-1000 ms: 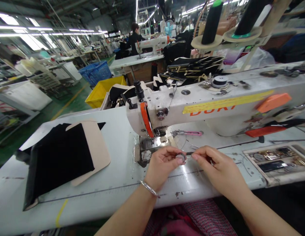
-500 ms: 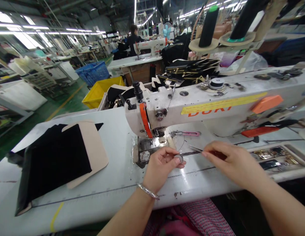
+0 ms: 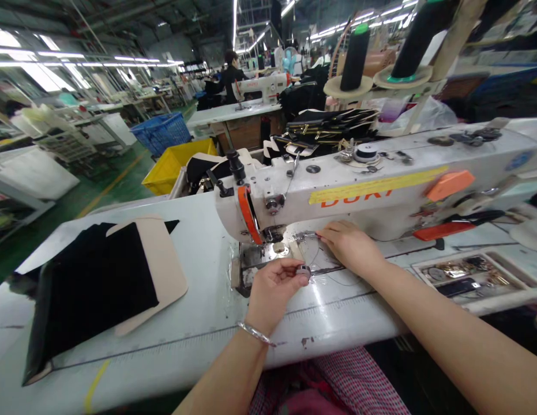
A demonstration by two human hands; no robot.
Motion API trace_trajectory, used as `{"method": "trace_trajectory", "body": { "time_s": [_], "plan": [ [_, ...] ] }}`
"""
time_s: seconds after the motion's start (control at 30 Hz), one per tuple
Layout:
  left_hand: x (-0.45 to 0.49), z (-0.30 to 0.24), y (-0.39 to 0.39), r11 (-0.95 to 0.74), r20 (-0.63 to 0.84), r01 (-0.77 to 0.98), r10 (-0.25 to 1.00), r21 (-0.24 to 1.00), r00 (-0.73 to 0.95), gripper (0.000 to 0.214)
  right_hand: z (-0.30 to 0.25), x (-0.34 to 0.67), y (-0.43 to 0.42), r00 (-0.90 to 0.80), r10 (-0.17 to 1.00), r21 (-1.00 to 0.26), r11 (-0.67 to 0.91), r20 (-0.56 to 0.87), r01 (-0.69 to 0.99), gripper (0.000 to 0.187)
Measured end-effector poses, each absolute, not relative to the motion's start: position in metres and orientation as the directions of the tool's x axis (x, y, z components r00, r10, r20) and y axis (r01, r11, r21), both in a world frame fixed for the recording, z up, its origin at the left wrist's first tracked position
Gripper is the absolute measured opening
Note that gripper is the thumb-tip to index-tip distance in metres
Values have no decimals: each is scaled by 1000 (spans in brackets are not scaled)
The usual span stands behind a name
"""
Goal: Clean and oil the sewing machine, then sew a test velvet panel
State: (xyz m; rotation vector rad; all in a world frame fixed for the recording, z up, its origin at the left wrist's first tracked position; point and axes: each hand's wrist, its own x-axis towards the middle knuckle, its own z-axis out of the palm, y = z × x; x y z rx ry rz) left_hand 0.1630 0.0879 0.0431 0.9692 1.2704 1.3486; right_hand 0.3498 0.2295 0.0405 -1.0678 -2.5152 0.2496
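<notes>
My left hand (image 3: 279, 283) pinches a small round metal bobbin (image 3: 303, 271) between thumb and fingers, just in front of the needle plate (image 3: 280, 249). A thin thread (image 3: 344, 282) curves over the table to the right of it. My right hand (image 3: 352, 246) reaches under the sewing machine's arm (image 3: 380, 178), fingers closed together on the bed. Beside its fingertips pokes the metal end of a small tool (image 3: 306, 234); the hand covers its pink handle. Whether the pointed tool held before is still in these fingers, I cannot tell.
Black fabric (image 3: 99, 282) with a beige panel (image 3: 162, 262) lies on the left of the table. A parts tray (image 3: 517, 276) sits at the right. Behind the machine are piled black pieces with zips (image 3: 324, 127), a yellow bin (image 3: 177, 161) and thread cones (image 3: 355, 60).
My right hand has moved forward and left, from beside the bobbin to the pink-handled tool under the machine arm. The pointed metal tool no longer shows. My left hand keeps the bobbin.
</notes>
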Motion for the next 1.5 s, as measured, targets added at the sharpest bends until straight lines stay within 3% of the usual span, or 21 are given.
{"method": "trace_trajectory", "body": {
  "time_s": [0.13,0.27,0.4,0.53,0.6,0.73,0.9,1.13,1.23,1.33,1.43,1.5],
  "plan": [
    [164,44,89,57,-99,-230,979,972,-176,31,47,360,223,-514,809,-423,587,284,690,24],
    [167,46,88,54,-112,-339,982,939,-153,31,56,367,191,-395,892,-625,440,220,644,31],
    [167,46,86,47,-85,-322,991,946,-105,30,58,352,158,-443,895,-771,324,60,549,56],
    [164,45,85,27,-75,-337,989,941,-129,34,63,353,143,-524,850,-800,283,-46,528,60],
    [162,45,85,13,-76,-359,983,933,-164,32,65,367,139,-525,849,-735,321,-55,597,54],
    [163,45,86,2,-99,-423,974,906,-206,30,58,400,132,-513,858,-440,465,12,768,49],
    [163,44,86,43,-112,-418,983,908,-144,30,41,411,131,-538,840,-147,542,67,828,51],
    [163,39,83,74,-93,-416,995,907,-27,31,34,436,175,-364,898,-112,399,246,910,50],
    [165,43,80,65,-86,-363,995,929,-40,26,41,435,181,-371,865,-122,431,337,894,46],
    [167,52,73,7,-32,-274,996,962,-88,21,56,412,155,-426,822,-265,537,377,801,41],
    [170,62,60,-17,-2,-194,995,981,-97,22,71,382,118,-553,810,-660,526,196,536,41],
    [170,68,49,12,-27,-135,993,991,-114,26,79,368,102,-600,782,-737,504,167,451,23]
  ]
}}
